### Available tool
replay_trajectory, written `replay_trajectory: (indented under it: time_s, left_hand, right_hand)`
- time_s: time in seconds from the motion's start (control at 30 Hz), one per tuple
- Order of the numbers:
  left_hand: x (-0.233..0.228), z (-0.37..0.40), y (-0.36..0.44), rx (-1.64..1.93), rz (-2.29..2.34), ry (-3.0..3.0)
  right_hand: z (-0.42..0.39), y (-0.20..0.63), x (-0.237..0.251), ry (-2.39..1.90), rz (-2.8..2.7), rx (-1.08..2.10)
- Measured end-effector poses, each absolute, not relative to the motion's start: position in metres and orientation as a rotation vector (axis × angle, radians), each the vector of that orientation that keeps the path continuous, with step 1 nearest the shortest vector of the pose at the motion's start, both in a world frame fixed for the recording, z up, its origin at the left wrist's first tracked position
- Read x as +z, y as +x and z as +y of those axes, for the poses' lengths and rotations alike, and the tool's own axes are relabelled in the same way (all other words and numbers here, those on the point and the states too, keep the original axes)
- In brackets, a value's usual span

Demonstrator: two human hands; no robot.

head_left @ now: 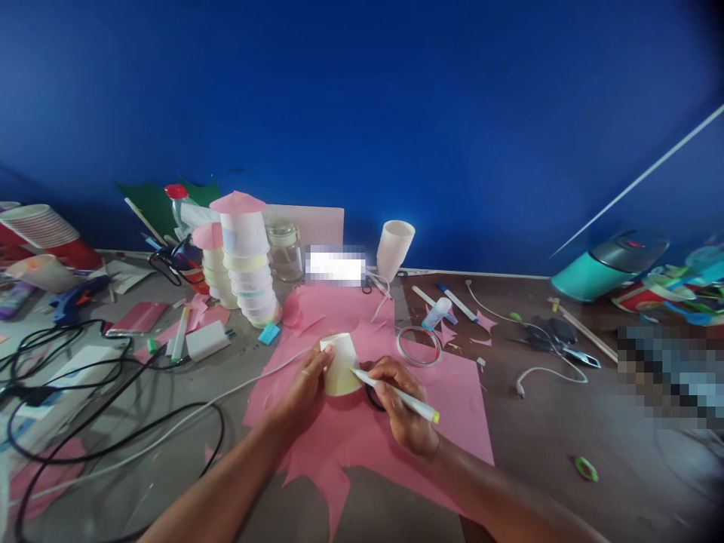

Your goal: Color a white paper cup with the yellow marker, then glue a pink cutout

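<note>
My left hand is closed around the left side of a white paper cup, tilted on its side, with yellow colouring near its rim. Between the fingers of my right hand is a white marker with a yellow end. Its tip meets the cup's side or comes very near it. Both hands are above a pink paper sheet with ragged cut edges. Part of a dark ring shape shows beside my right fingers, too hidden to name.
Stacked cups with pink tops stand behind on the left, near a glass jar. A roll of tape and a glue bottle are at right. Black cables cover the left; scissors lie far right.
</note>
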State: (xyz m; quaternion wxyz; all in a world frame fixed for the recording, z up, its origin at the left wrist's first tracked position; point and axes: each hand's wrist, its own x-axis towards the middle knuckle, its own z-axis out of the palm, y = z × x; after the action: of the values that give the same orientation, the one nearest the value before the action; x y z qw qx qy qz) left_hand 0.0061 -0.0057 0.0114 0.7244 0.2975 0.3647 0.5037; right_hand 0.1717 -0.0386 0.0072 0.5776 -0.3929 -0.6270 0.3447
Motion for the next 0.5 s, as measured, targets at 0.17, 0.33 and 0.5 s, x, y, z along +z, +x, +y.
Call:
replay_trajectory:
  time_s: [0.17,0.33,0.5]
  left_hand:
    - [0.0125,-0.006,0.0035,1.113,0.878,0.718]
    - [0.0155,-0.0063,0.005,1.103,0.859,0.686]
    - [0.0097,-0.0049,0.0052,1.097,0.847,0.677]
  right_hand:
    - [-0.037,0.17,0.0042,-0.985,-1.396,0.761]
    - [-0.039,0.1714,0.0049,-0.969,-1.421,0.778]
    - [-0.044,0.1722,0.0071,-0.909,-1.497,0.823]
